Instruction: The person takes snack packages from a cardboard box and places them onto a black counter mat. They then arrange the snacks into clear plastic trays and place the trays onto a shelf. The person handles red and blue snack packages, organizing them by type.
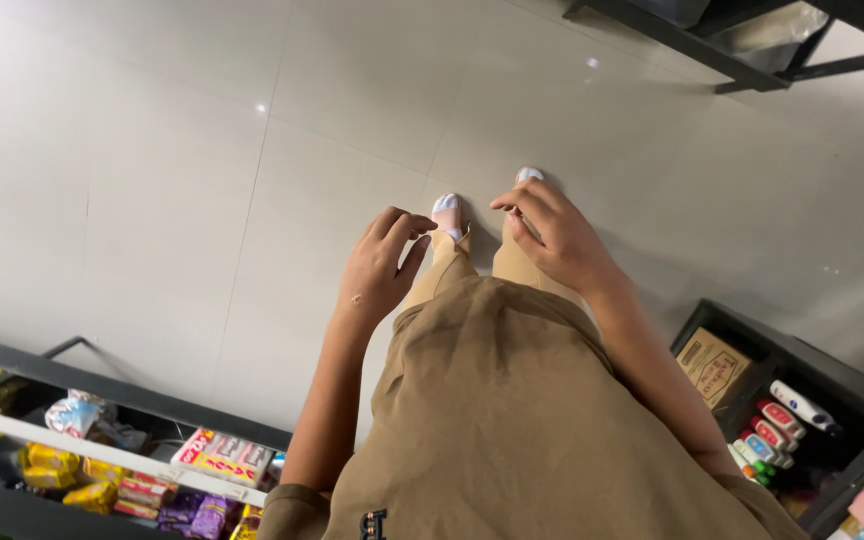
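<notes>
Our left hand (380, 262) and right hand (550, 236) hang empty, grip loosely curled, above the floor (202, 150); we should steady them

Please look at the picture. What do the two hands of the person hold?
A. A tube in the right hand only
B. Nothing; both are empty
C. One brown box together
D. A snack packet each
B: the left hand and the right hand hang in front of the body over the bare floor, fingers loosely curled with nothing between them; the snack packets and the tubes lie on shelves at the sides.
</notes>
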